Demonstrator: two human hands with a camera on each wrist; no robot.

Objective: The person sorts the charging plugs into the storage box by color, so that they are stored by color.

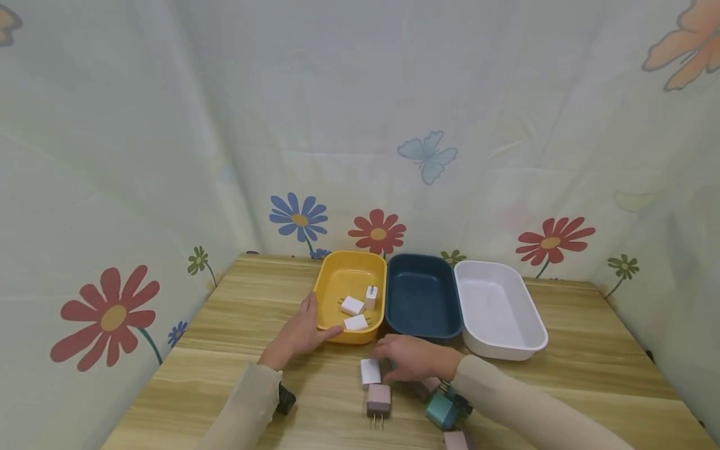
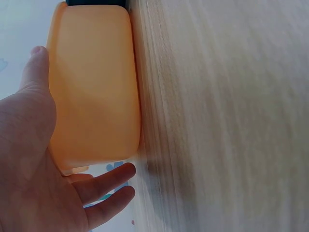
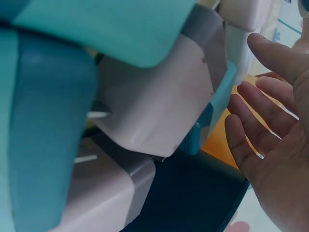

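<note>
My left hand (image 1: 298, 331) rests against the near left corner of a yellow tray (image 1: 323, 294). Its thumb lies along the front rim and its fingers along the left side; the left wrist view shows them extended. Inside the tray lie three white plug chargers (image 1: 352, 305). My right hand (image 1: 415, 358) is low over the table in front of the trays, fingers spread and loosely bent, right beside a white charger (image 1: 370, 371). The right wrist view shows nothing in its palm (image 3: 280, 183). A pink-and-grey charger (image 1: 379, 399) touches the white one, prongs toward me.
A dark blue tray (image 1: 423, 265) and a white tray (image 1: 529, 312) stand in a row right of the yellow one. Under my right forearm lie a green charger (image 1: 441, 410), a pink charger (image 1: 455, 440) and others partly hidden. A floral curtain (image 1: 360, 125) hangs behind the wooden table (image 1: 219, 350).
</note>
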